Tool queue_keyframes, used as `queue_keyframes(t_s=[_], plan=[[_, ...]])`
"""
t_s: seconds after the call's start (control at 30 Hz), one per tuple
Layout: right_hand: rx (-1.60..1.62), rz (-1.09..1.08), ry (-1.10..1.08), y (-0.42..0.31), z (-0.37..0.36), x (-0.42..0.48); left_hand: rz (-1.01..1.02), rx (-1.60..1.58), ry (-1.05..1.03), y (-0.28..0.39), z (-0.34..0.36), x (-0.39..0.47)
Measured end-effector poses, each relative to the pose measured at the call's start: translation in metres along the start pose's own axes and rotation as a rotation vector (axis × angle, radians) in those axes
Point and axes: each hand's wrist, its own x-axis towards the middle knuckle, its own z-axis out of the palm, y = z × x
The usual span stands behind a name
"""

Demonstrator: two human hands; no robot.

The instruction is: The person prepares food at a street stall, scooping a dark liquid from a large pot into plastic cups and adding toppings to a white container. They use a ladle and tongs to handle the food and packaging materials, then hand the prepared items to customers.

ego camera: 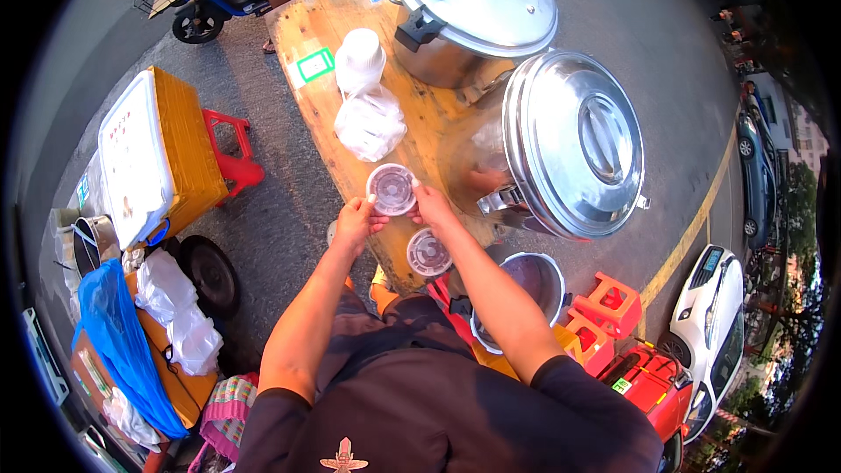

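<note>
Both my hands grip a round clear plastic lid [391, 190] over the wooden tabletop [322, 125]. My left hand [357, 226] pinches its left edge, and my right hand [431, 203] holds the right edge. Whether a cup sits under this lid, I cannot tell. Just below my right wrist, another clear lid [429, 252] tops a stack or cup near the table's front corner. Farther along the tabletop lie a white plastic bag [371, 123] and a stack of white cups [361, 56].
Right of my hands stand a large lidded steel pot [571, 144] and a second lidded pot [476, 0]. An open bucket [525, 295] and red stools [604, 305] are at lower right. Left, a taped foam box [164, 157] rests by a red stool [233, 154]. A person sits near a scooter [227, 0].
</note>
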Motion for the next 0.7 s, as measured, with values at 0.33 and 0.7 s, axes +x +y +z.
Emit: queue_keyframes(t_s=[0.33,0.7], plan=[[-0.054,-0.239,-0.296,0.009,-0.013,0.005,0.213,-0.036,0.053,-0.031,0.015,-0.004],[-0.624,-0.777,0.359,0.016,0.02,-0.045,0.127,-0.636,0.283,-0.052,-0.226,-0.058]])
